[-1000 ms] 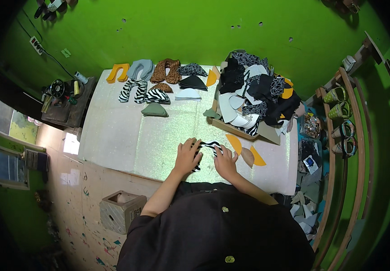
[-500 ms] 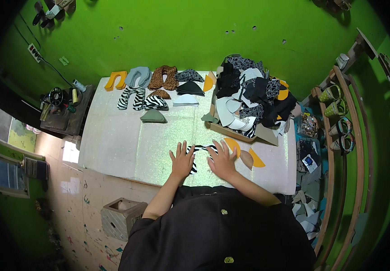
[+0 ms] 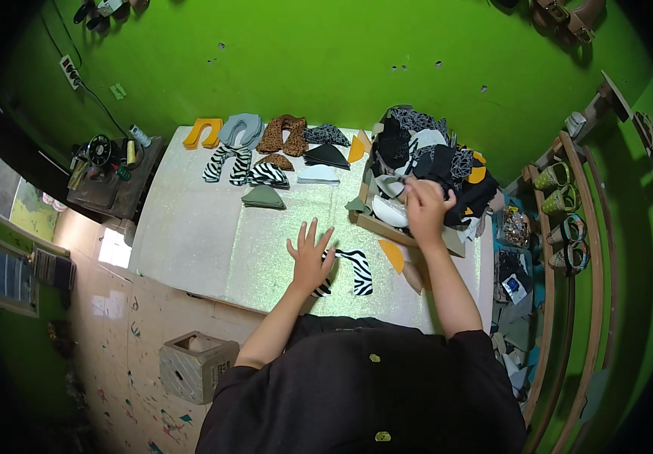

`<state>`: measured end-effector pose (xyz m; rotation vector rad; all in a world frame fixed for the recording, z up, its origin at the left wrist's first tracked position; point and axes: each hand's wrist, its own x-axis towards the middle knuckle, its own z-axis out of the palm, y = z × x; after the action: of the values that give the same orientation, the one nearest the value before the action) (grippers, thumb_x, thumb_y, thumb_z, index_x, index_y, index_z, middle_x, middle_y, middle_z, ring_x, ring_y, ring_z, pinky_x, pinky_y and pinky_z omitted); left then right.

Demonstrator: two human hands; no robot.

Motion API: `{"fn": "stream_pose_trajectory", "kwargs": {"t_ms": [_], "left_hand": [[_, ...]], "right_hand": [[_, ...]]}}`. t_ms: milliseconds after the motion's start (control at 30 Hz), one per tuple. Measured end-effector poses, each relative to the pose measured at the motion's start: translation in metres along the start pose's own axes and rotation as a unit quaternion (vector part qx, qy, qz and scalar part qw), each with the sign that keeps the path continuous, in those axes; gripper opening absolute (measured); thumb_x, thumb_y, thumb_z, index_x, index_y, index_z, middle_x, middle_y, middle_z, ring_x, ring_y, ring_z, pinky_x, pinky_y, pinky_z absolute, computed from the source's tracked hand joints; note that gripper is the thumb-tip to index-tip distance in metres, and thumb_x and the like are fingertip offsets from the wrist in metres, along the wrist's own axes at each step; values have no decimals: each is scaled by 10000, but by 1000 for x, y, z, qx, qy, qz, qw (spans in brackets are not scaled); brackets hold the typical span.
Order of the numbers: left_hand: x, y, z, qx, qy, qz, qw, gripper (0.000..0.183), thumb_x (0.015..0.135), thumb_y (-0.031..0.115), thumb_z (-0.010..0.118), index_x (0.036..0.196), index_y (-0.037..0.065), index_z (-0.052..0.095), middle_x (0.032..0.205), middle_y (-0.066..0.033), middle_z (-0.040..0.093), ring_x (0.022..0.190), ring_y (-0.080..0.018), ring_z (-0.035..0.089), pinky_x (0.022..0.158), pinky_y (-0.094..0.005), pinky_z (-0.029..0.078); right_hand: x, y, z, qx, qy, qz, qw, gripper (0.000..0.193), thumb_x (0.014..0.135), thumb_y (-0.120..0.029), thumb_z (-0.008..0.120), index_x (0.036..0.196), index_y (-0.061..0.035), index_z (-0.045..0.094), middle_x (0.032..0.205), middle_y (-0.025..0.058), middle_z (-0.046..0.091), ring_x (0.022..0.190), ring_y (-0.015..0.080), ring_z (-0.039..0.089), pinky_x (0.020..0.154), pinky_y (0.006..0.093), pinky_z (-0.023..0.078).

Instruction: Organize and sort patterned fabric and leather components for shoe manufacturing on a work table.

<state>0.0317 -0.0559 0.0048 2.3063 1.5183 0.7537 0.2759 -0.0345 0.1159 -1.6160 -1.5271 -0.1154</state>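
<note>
A zebra-print U-shaped fabric piece (image 3: pixel 361 276) lies on the table in front of me. My left hand (image 3: pixel 311 259) rests over its left leg, fingers spread, holding nothing. My right hand (image 3: pixel 427 212) is over the front part of a cardboard box (image 3: pixel 387 229) heaped with fabric scraps, its fingers loosely bent and apart. No piece shows in its grasp. White scraps (image 3: pixel 388 213) and black scraps (image 3: pixel 434 164) lie around it. Between the zebra-print piece and the box's front corner are a yellow curved piece (image 3: pixel 392 256) and a brown piece (image 3: pixel 412 278).
Along the table's far side stand stacks of cut pieces: yellow (image 3: pixel 204 133), grey (image 3: pixel 241 131), leopard-print (image 3: pixel 284 134) and green (image 3: pixel 263 197). A wooden rack (image 3: pixel 572 227) with sandals stands at the right. A small side table (image 3: pixel 118 193) is at the left.
My right hand has left the zebra-print piece and moved up and right over the scrap box. My left hand stays by the piece with its fingers spread wider. The view has shifted slightly.
</note>
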Motion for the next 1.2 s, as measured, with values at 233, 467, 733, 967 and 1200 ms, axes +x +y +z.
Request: {"fn": "stream_pose_trajectory", "kwargs": {"t_ms": [233,467,733,967,1200], "left_hand": [[45,38,-23,-154,69,4,986,598,840,331,604,1347,108,380,1390,-157,342,1339,-331,251,1035,-603,44],[65,46,-58,-581,55,15,812,691,812,221,705,1332,-5,310,1220,-131,513,1095,-197,538,943,-328,415],[5,2,-30,-214,8,-108,971,559,820,345,657,1222,13,455,838,-171,654,776,-282,658,692,-346,502],[-41,-29,6,-150,-104,-156,971,478,802,241,660,1212,59,496,686,-114,573,590,-250,565,563,-362,448],[-33,-23,7,-34,-44,-42,998,549,746,286,708,1198,44,510,884,-167,575,792,-291,571,708,-389,454]], "right_hand": [[10,-21,-27,430,113,115,888,198,942,-122,517,1078,14,470,962,126,645,879,166,615,850,281,434],[-72,-35,-9,550,-151,247,783,265,927,-91,516,1162,-13,421,1045,137,640,933,126,604,851,255,431],[-150,7,25,92,-315,218,919,258,851,-294,592,933,-51,621,958,33,621,983,211,537,924,397,313],[-193,15,31,-30,-379,173,909,271,855,-324,544,858,-75,651,1013,53,593,1080,244,452,879,526,220],[-196,3,30,-97,-386,123,909,295,845,-336,551,869,-56,641,978,73,562,1051,254,446,878,508,233]]}}
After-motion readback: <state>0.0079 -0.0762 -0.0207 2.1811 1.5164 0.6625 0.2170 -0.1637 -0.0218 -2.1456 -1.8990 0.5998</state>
